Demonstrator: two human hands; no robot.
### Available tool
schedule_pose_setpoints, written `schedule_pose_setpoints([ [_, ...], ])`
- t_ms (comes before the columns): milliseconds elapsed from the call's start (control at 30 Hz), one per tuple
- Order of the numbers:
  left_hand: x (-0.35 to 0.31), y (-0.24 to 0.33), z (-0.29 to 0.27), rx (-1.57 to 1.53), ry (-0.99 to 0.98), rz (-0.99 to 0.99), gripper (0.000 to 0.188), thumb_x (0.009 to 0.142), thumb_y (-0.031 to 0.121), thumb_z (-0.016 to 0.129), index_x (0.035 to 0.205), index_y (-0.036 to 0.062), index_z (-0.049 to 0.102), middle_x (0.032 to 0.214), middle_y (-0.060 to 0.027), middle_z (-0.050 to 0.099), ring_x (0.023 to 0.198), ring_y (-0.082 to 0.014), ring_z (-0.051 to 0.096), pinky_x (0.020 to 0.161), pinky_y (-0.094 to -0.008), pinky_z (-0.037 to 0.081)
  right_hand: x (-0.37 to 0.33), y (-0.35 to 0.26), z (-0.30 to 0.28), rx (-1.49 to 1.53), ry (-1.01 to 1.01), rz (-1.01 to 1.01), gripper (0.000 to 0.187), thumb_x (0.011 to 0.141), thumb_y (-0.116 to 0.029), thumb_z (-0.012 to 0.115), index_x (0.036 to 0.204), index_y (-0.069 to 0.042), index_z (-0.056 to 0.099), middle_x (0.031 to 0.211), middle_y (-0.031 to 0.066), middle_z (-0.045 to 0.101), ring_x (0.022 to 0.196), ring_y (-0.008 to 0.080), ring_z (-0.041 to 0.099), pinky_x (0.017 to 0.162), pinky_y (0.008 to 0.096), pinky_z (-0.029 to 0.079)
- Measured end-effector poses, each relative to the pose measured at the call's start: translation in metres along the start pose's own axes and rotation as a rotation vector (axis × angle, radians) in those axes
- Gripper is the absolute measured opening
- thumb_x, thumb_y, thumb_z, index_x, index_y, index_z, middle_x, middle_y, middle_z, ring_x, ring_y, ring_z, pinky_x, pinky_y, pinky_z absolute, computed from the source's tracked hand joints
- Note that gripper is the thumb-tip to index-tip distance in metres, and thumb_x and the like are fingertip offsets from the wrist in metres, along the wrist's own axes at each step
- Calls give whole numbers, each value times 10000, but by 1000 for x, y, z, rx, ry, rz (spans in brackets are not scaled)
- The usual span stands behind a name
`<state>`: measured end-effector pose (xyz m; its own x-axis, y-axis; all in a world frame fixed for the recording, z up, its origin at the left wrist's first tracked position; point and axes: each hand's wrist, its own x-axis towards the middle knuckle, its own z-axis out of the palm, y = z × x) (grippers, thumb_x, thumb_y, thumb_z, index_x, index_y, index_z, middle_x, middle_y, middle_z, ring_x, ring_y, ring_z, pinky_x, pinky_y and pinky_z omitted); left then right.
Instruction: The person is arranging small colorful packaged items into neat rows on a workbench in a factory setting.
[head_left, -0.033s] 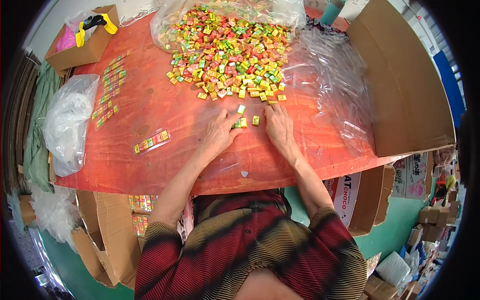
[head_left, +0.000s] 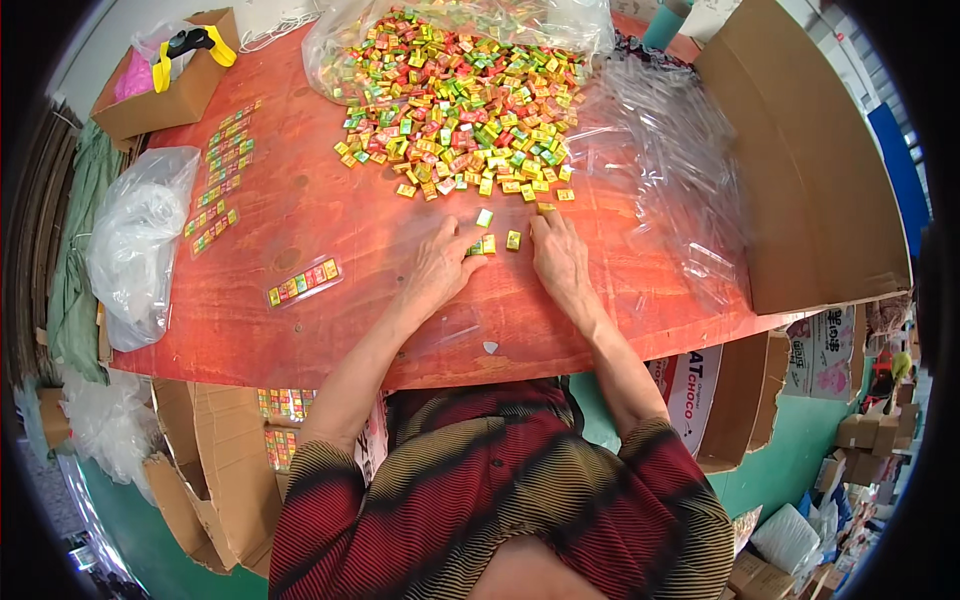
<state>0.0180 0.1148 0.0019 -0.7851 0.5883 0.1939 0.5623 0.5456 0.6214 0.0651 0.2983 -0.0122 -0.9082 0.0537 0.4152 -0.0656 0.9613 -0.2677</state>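
On the red tabletop (head_left: 350, 225), the left hand (head_left: 447, 258) keeps a narrow grip on yellow-green candies (head_left: 488, 244), thumb and fingers about them. The right hand's (head_left: 560, 258) fingertips are at a yellow candy (head_left: 546, 207); whether that grip is shut on it I cannot tell. A single wrapped candy (head_left: 513, 240) lies between the hands, below the large candy pile (head_left: 460, 125). A filled clear tray (head_left: 304, 282) lies left of the left forearm; empty clear trays (head_left: 675, 150) are heaped to the right.
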Motion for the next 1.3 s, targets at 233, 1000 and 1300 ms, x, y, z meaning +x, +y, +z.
schedule_pose_setpoints([
  [233,-1,-2,11,57,86,30,285,734,166,661,1009,108,618,849,-119,478,772,-307,540,643,-410,440,-18,-26,5,176,-135,29,110,737,22,472,845,6,486,872,192,509,800,363,540,652,428,468],
  [1000,-14,-19,-13,-10,20,-55,350,699,89,673,1026,42,556,925,-137,468,854,-342,521,733,-410,438,72,-48,42,246,-174,-17,249,751,-98,580,982,-22,527,885,152,549,776,346,549,673,410,457],
  [1300,-18,-26,-24,-18,-8,-133,299,677,51,682,942,-3,556,933,-160,475,874,-361,526,737,-426,437,28,-68,17,389,-37,-219,353,715,-95,644,1052,-62,547,882,108,562,824,290,514,717,400,396],
])
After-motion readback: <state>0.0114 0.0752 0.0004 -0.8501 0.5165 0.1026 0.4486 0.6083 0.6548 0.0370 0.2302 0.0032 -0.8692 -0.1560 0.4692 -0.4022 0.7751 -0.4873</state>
